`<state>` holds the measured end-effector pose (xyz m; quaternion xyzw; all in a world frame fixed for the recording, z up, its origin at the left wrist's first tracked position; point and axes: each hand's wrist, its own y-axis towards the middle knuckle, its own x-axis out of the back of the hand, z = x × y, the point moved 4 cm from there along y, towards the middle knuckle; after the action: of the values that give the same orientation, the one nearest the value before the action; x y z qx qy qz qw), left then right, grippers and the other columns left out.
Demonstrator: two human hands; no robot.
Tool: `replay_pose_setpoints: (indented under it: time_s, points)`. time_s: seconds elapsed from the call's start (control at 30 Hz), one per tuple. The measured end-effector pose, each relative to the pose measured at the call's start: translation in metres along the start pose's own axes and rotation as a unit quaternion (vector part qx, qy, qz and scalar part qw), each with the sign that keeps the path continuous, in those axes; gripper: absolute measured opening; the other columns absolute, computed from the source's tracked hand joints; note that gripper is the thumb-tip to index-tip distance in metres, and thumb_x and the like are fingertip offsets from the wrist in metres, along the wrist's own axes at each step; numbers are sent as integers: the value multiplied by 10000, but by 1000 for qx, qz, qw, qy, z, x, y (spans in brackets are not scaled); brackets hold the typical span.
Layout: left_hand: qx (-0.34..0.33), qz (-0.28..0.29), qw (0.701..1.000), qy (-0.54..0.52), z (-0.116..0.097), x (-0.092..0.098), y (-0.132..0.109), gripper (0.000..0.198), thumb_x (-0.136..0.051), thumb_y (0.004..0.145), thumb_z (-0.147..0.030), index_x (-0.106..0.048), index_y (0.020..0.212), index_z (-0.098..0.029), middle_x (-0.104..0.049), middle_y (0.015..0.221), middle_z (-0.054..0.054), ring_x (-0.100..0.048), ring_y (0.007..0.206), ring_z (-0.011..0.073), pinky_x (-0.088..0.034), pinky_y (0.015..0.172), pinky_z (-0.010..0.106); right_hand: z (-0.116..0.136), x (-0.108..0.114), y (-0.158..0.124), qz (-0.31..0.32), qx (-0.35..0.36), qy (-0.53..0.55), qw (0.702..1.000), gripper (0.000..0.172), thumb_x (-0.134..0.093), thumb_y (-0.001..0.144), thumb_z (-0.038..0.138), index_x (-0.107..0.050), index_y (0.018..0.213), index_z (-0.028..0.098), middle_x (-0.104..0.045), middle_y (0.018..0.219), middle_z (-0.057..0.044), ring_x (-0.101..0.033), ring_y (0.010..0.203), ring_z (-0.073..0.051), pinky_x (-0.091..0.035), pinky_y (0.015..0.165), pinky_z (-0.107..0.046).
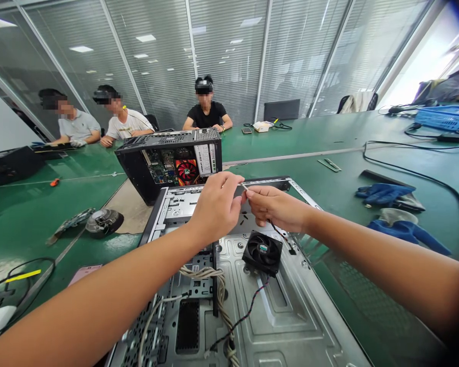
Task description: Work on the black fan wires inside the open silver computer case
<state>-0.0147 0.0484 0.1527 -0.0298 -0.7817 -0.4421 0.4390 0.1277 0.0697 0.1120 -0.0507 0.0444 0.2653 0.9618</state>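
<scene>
My right hand [270, 205] is closed in a pinch around a thin pale stick-like piece [245, 187]; its exact kind is too small to tell. Curled close to the same piece is my left hand [216, 206], and its fingertips are partly hidden. Both hands hover above the far end of an open metal computer case [302, 326]. A black cooling fan [263, 251] lies on the case floor below my right hand, with a twisted cable [248, 311] trailing toward me. Another dark cable [278, 232] runs from beneath my right hand to a small connector.
A second computer case [133, 168] stands upright behind. Bundled grey wires [220, 285] cross the open case. To the left lies a round heatsink fan [104, 223]; to the right are blue gloves [386, 194] and a long black cable [428, 171]. Several people sit across the green table [252, 148].
</scene>
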Motion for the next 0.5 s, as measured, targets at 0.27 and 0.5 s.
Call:
replay_pose_setpoints:
  time_s: [0.27, 0.5]
  points:
    - [-5, 98, 994, -52, 14, -7, 6, 222, -389, 948, -162, -590, 856, -159, -607, 830, 43, -538, 784, 156, -431, 720, 296, 3, 0, -1, -10, 0, -47, 999, 257, -526, 912, 346, -576, 746, 156, -300, 520, 87, -169, 451, -56, -135, 441, -233]
    - [-9, 132, 991, -32, 16, -7, 3, 26, -513, 869, -144, -528, 857, -162, -579, 852, 39, -512, 791, 158, -418, 718, 292, 1, 2, 1, -12, -11, -104, 994, 196, -540, 878, 276, -582, 728, 155, -393, 555, 60, -242, 436, -51, -139, 445, -247]
